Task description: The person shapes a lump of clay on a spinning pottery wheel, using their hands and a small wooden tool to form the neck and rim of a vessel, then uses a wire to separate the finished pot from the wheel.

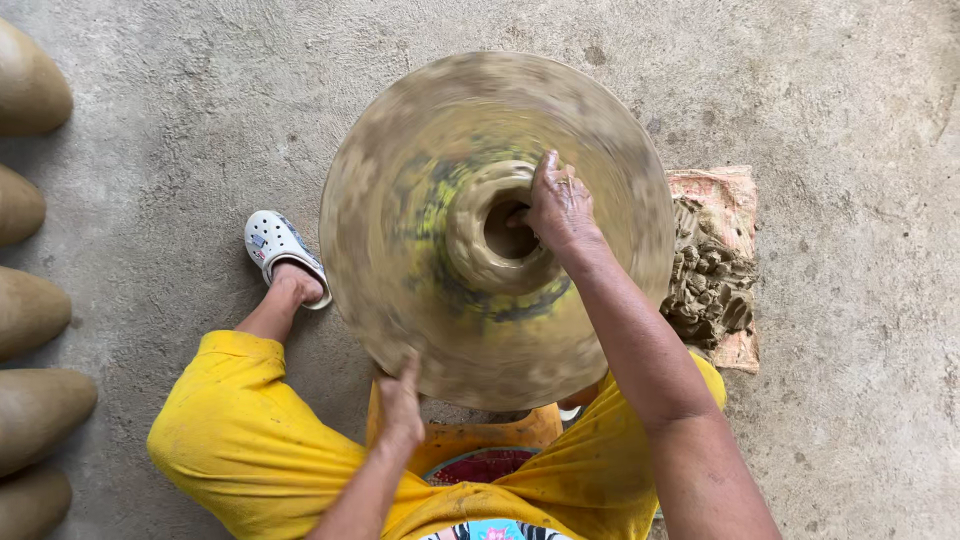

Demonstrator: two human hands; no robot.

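The small wet brown clay pot (497,232) is pinched at its rim by the right hand (560,205) fingers. The round muddy spinning wheel (400,250) is touched w/ open left hand (400,400) fingers. Too hard a squeeze & the soft wall may be bent.

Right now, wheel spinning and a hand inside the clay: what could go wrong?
1. The right hand has fingers inside the small clay pot; uneven pressure could pull its wall off centre or collapse it.
2. The left hand rests on the spinning wheel's near rim; a rough push could wobble it.
3. The clay pile lies close beside the wheel and might catch its edge.
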